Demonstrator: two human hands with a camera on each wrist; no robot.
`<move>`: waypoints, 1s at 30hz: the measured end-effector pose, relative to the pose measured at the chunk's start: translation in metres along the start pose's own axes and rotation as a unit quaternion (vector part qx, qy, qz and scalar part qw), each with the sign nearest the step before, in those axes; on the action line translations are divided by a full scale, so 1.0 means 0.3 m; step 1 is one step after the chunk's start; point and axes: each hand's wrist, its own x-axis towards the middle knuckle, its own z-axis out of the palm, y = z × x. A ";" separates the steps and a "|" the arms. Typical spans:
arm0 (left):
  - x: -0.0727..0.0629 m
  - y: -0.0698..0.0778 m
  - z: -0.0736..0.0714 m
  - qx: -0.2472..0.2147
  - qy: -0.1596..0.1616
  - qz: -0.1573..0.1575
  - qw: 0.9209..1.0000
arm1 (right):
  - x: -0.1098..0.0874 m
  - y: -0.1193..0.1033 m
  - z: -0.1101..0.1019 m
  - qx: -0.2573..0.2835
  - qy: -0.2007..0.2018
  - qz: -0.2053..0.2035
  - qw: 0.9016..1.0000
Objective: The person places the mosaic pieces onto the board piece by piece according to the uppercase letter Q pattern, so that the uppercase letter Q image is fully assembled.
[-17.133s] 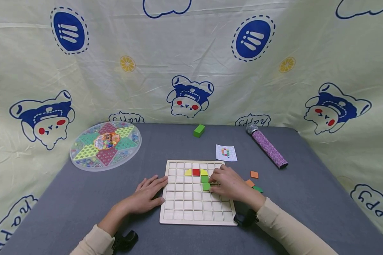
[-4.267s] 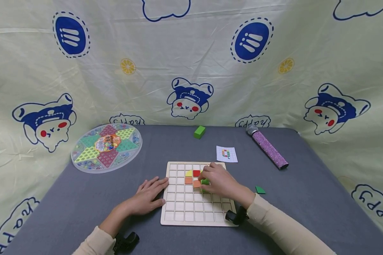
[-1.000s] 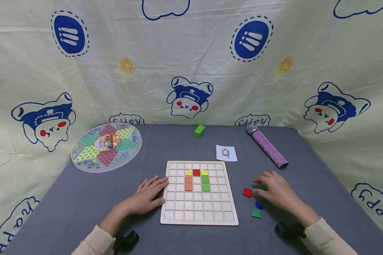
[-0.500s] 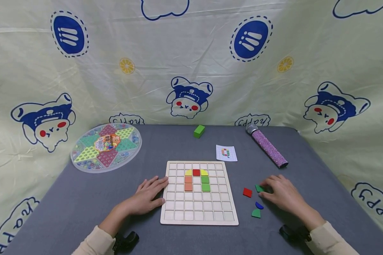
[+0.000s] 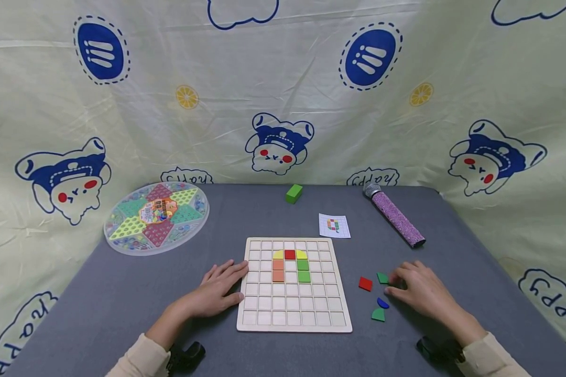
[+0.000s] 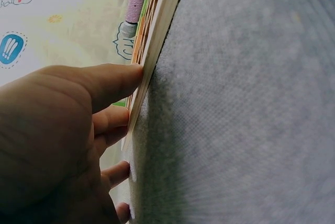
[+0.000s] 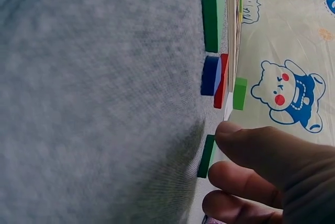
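**Left hand (image 5: 217, 293) on the board's edge, right hand (image 5: 420, 288) beside a green piece (image 5: 382, 278)**

Head view: the gridded board (image 5: 292, 305) lies at lower centre, its left edge touched by the left hand, whose grip is spread. A strip of grey surface (image 5: 221, 348) separates its right edge from the loose pieces at lower right: a red square (image 5: 365, 284), the green piece, a blue half-round (image 5: 383, 303) and a green quarter-round (image 5: 378, 315). The right grip stands apart at the green piece; contact cannot be told. Coloured tiles (image 5: 290, 254) form an arch on the board's upper part. Beyond its top edge are the pattern card (image 5: 334, 226), a green block (image 5: 294, 193) and, at right, a purple microphone (image 5: 398, 220); a round game box (image 5: 156, 220) sits at left.

Left wrist view: the thumb touches the board's slanting edge at upper centre; surface fills the right half.

Right wrist view: thumb and fingers part beside the green piece at lower centre; the blue half-round and red square stand above it, before the board's edge.
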 end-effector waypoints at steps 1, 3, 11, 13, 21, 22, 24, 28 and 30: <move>0.000 0.000 0.000 0.000 0.001 0.000 1.000 | -0.002 0.000 0.000 0.000 0.001 -0.001 1.000; 0.000 0.000 0.000 0.000 0.001 -0.001 1.000 | -0.004 0.000 0.001 -0.001 0.002 0.000 1.000; -0.001 0.002 0.002 0.004 0.004 0.000 1.000 | 0.013 0.011 0.003 0.001 -0.014 0.002 1.000; -0.001 0.003 0.001 0.000 0.003 0.001 1.000 | 0.024 0.013 0.004 -0.002 -0.014 0.000 1.000; -0.002 0.003 0.000 -0.002 0.007 0.009 1.000 | 0.081 -0.005 0.016 -0.010 -0.010 -0.015 1.000; -0.002 0.003 0.000 -0.001 0.007 0.009 1.000 | 0.086 -0.009 0.017 -0.009 -0.009 -0.016 1.000; -0.002 0.004 0.000 -0.003 0.007 0.010 1.000 | 0.095 -0.016 0.020 -0.007 -0.006 -0.019 1.000; -0.002 0.004 0.001 -0.005 0.007 0.010 1.000 | 0.102 -0.027 0.024 -0.006 -0.001 -0.020 1.000; -0.001 0.004 0.001 -0.004 0.008 0.010 1.000 | 0.104 -0.031 0.027 -0.005 0.000 -0.019 1.000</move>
